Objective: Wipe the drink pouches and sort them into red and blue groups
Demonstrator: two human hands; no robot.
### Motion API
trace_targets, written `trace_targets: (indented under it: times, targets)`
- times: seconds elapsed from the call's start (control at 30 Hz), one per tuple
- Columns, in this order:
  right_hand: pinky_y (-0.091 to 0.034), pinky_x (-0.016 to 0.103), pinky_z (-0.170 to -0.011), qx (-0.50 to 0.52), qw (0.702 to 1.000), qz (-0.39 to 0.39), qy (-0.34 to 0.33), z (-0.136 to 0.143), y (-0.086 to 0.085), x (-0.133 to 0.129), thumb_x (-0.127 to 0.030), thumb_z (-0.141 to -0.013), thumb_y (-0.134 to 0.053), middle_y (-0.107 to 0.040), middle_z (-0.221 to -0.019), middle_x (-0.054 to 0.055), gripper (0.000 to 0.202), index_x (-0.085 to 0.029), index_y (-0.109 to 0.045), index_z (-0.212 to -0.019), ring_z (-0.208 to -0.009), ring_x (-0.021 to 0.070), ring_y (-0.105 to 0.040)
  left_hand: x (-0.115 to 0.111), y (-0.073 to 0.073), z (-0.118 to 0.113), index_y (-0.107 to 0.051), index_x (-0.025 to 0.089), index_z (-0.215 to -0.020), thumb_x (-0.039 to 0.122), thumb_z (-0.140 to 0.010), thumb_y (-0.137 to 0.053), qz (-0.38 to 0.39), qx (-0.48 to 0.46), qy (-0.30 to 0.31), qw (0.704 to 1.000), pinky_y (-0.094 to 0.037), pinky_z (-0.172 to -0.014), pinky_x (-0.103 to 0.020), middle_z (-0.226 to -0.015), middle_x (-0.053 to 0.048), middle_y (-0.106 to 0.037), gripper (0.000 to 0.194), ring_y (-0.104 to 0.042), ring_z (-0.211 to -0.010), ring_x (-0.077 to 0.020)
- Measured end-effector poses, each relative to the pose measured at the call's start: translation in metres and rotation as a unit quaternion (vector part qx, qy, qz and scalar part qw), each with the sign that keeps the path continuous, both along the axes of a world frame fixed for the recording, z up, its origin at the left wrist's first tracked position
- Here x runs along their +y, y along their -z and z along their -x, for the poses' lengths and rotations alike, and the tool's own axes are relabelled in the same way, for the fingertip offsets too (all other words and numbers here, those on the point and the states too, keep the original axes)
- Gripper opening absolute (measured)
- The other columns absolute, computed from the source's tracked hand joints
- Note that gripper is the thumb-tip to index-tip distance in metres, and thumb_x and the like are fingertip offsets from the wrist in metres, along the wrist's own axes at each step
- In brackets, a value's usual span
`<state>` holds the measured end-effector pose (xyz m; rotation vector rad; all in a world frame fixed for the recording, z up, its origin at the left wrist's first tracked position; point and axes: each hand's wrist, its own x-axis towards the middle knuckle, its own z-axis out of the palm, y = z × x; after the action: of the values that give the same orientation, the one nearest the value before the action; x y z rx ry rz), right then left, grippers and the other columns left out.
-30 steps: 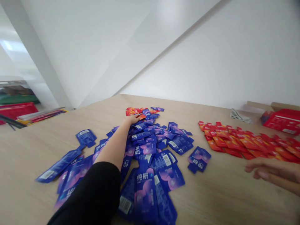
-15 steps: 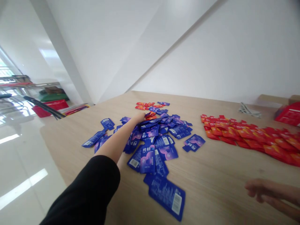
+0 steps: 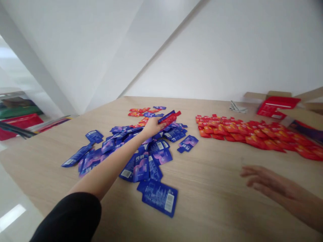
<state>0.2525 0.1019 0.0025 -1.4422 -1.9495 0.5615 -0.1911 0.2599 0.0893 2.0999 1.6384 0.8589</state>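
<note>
My left hand (image 3: 152,127) is closed on a red pouch (image 3: 171,119), raised above the pile of blue spouted pouches (image 3: 128,136). A blue pouch (image 3: 166,116) shows right behind the red one; whether it is also in my grip I cannot tell. Several orange-red pouches (image 3: 136,112) lie at the far end of the pile. My right hand (image 3: 264,181) hovers over the table's right side, fingers stretched out and holding nothing. Nearest the front lies a blue pouch with a barcode (image 3: 160,198).
Overlapping rows of red pouches (image 3: 242,131) cover the table's right side. Behind them stand an open cardboard box (image 3: 302,116), a red packet (image 3: 275,107) and a crumpled whitish piece (image 3: 237,107). A white wall (image 3: 227,50) borders the wooden table (image 3: 202,188).
My left hand has lifted out of the pile with a red pouch and moved rightward over it. My right hand has come further into view. The camera has turned right.
</note>
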Motion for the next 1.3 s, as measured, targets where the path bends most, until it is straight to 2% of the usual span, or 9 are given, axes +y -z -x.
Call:
trace_targets:
  times: [0.13,0.27,0.43,0.67,0.8,0.97,1.1,1.2,1.3]
  targets:
    - [-0.056,0.043,-0.092,0.105,0.994,0.014,0.021,0.047,-0.047,0.003,-0.052,-0.082,-0.066,-0.056,-0.137,0.013,0.068,-0.030,-0.041,-0.141,-0.116,0.0267,-0.061,-0.066,0.018,-0.090,-0.071,0.011,-0.098,0.035,-0.084,-0.069,0.086,-0.117,0.176,0.974,-0.056,-0.072,-0.028,-0.091,-0.006,-0.075,0.029,-0.071,-0.080,-0.0214]
    - [-0.055,0.042,-0.089,0.206,0.975,0.072,-0.038,0.066,-0.064,-0.001,-0.051,-0.080,-0.069,-0.068,-0.116,0.011,0.052,-0.023,-0.053,-0.122,-0.105,0.0258,-0.065,-0.120,0.030,-0.140,-0.072,0.011,-0.094,0.041,-0.073,-0.079,0.203,-0.295,0.251,0.899,-0.054,-0.072,-0.028,-0.088,-0.005,-0.075,0.037,-0.068,-0.074,-0.0181]
    - [-0.055,0.033,-0.063,0.233,0.965,0.115,0.040,0.073,-0.059,-0.012,-0.048,-0.071,-0.075,-0.070,-0.074,0.000,0.035,-0.022,-0.055,-0.082,-0.070,0.0206,-0.067,-0.150,0.042,-0.171,-0.072,0.013,-0.088,0.040,-0.069,-0.084,0.291,-0.403,0.195,0.845,-0.048,-0.063,-0.024,-0.080,-0.003,-0.073,0.035,-0.062,-0.065,-0.0142]
    - [-0.055,0.032,-0.061,0.242,0.963,0.102,0.063,0.037,-0.061,-0.015,-0.046,-0.072,-0.073,-0.073,-0.082,0.003,0.034,-0.020,-0.062,-0.091,-0.071,0.0207,-0.068,-0.168,0.057,-0.197,-0.069,0.012,-0.089,0.058,-0.081,-0.068,0.286,-0.453,0.196,0.821,-0.048,-0.069,-0.025,-0.081,-0.005,-0.072,0.046,-0.063,-0.069,-0.0149]
    - [-0.050,0.032,-0.052,0.100,0.981,0.013,0.163,-0.009,-0.073,-0.020,-0.045,-0.079,-0.064,-0.071,-0.076,0.003,0.029,-0.022,-0.067,-0.097,-0.060,0.0202,-0.064,-0.169,0.066,-0.186,-0.066,0.010,-0.096,0.058,-0.080,-0.071,0.347,-0.472,0.173,0.792,-0.053,-0.065,-0.028,-0.084,-0.010,-0.073,0.050,-0.068,-0.068,-0.0187]
    - [-0.054,0.036,-0.074,-0.130,0.984,-0.068,0.104,-0.001,-0.029,-0.016,-0.031,-0.085,-0.053,-0.069,-0.100,0.010,0.026,-0.020,-0.067,-0.103,-0.082,0.0232,-0.067,-0.176,0.078,-0.170,-0.064,0.007,-0.105,0.039,-0.087,-0.067,0.407,-0.485,0.114,0.766,-0.055,-0.057,-0.027,-0.103,-0.017,-0.073,0.037,-0.071,-0.067,-0.0188]
    - [-0.047,0.050,-0.098,-0.256,0.963,-0.072,0.040,0.021,0.023,-0.021,-0.046,-0.090,-0.053,-0.059,-0.130,0.019,0.046,-0.016,-0.061,-0.124,-0.118,0.0341,-0.057,-0.186,0.085,-0.164,-0.063,0.007,-0.106,0.030,-0.089,-0.063,0.427,-0.482,0.084,0.761,-0.055,-0.054,-0.026,-0.101,-0.018,-0.073,0.029,-0.071,-0.065,-0.0190]
    - [-0.039,0.061,-0.103,-0.322,0.940,-0.094,0.069,0.005,0.040,-0.032,-0.053,-0.089,-0.053,-0.048,-0.144,0.020,0.058,-0.018,-0.055,-0.135,-0.130,0.0405,-0.045,-0.188,0.093,-0.158,-0.062,0.007,-0.106,0.033,-0.085,-0.067,0.440,-0.484,0.086,0.751,-0.054,-0.051,-0.025,-0.097,-0.017,-0.074,0.033,-0.071,-0.064,-0.0195]
    - [-0.044,0.054,-0.100,-0.334,0.936,-0.088,0.071,-0.025,0.043,-0.037,-0.042,-0.096,-0.041,-0.054,-0.138,0.019,0.050,-0.018,-0.055,-0.138,-0.124,0.0347,-0.053,-0.186,0.102,-0.153,-0.062,0.008,-0.104,0.038,-0.081,-0.072,0.440,-0.490,0.095,0.746,-0.054,-0.052,-0.025,-0.092,-0.016,-0.074,0.039,-0.070,-0.063,-0.0196]
